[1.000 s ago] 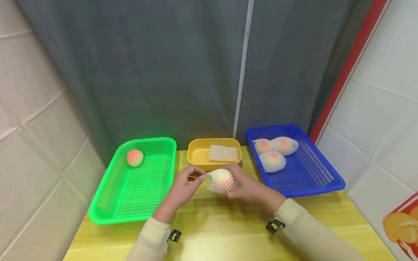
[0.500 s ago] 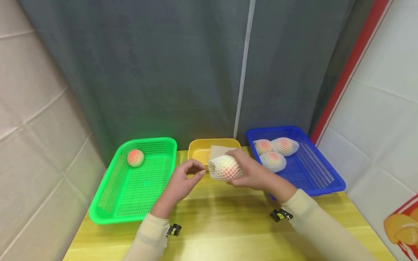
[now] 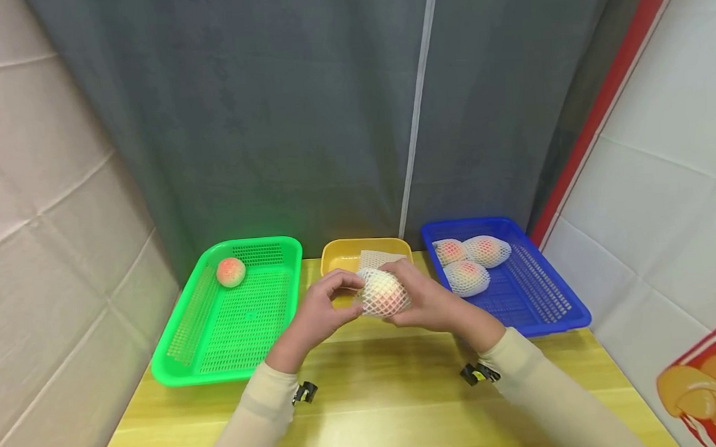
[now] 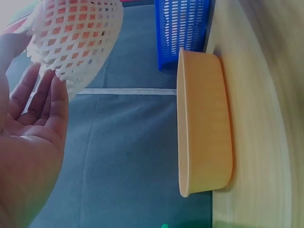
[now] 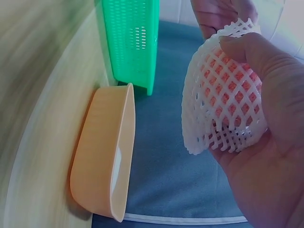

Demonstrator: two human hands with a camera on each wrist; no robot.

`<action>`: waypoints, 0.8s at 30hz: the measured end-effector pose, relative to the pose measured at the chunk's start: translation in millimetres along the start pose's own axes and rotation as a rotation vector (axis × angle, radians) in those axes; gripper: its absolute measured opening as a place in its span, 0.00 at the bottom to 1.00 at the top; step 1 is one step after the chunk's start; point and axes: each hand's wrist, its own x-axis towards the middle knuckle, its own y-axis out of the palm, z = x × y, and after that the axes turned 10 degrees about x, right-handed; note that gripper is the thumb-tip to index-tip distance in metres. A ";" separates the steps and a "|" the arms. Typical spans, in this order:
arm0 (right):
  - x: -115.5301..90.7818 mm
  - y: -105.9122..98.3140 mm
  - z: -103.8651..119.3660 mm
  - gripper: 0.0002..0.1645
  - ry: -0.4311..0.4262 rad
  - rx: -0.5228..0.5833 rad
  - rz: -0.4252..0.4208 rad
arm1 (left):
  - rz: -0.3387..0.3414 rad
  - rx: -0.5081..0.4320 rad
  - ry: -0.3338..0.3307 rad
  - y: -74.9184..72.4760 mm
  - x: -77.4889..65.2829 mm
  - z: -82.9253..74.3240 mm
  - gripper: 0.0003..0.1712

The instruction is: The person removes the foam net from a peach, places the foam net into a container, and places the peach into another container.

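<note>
A peach (image 3: 385,294) in a white foam net sleeve (image 5: 192,111) is held above the table, in front of the yellow bin. My right hand (image 3: 424,299) grips it from the right, with the thumb pressed over the mesh in the right wrist view. From the left, my left hand (image 3: 328,305) pinches the sleeve's open end between thumb and curled fingers. In the left wrist view its fingertips (image 4: 58,80) are right at the net's edge. Red skin shows through the mesh.
A green basket (image 3: 250,373) at the left holds one bare peach (image 3: 231,272). The yellow bin (image 3: 337,244) at the back contains a flat foam net (image 3: 374,257). Several netted peaches (image 3: 467,277) lie in the blue basket (image 3: 535,302) at the right.
The netted peach moved up and right in my right hand, then slightly back left. My left hand let go of the sleeve's end, then took hold of it again.
</note>
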 end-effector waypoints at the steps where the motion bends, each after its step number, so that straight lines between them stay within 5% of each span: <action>1: -0.2 0.3 0.6 0.52 -0.003 0.000 -0.001 | 0.008 -0.008 -0.008 1.3 0.0 -2.0 0.24; 11: 0.9 4.5 3.6 0.50 -0.075 0.001 -0.005 | 0.095 -0.064 -0.055 1.2 -1.8 -40.8 0.35; 24: 5.0 8.8 12.0 0.51 -0.053 -0.050 -0.045 | 0.098 0.001 -0.076 10.3 1.7 -42.2 0.40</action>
